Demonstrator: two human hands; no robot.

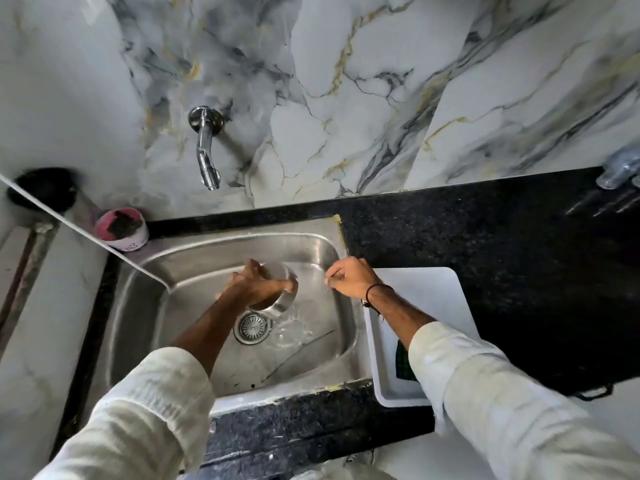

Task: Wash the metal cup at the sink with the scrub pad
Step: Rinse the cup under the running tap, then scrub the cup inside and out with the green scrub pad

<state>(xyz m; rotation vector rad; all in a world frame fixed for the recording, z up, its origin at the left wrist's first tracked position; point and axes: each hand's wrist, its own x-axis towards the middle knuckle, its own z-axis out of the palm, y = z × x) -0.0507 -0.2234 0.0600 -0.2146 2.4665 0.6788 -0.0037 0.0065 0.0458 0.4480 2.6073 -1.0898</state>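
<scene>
The metal cup (284,295) is held over the steel sink (221,251), tilted, just above the drain (252,328). My left hand (254,284) grips it from above, with fingers wrapped over its rim. Water splashes on the sink floor to the right of the drain. My right hand (348,276) hovers at the sink's right edge with its fingers curled and nothing visible in them. A dark green scrub pad (402,365) lies in the white tray (426,289) to the right, partly hidden by my right sleeve.
A chrome tap (207,147) sticks out of the marble wall above the sink; no water runs from it. A pink tub (121,228) stands at the sink's back left corner. Black granite counter (519,271) stretches to the right, with a clear bottle (620,168) at its far end.
</scene>
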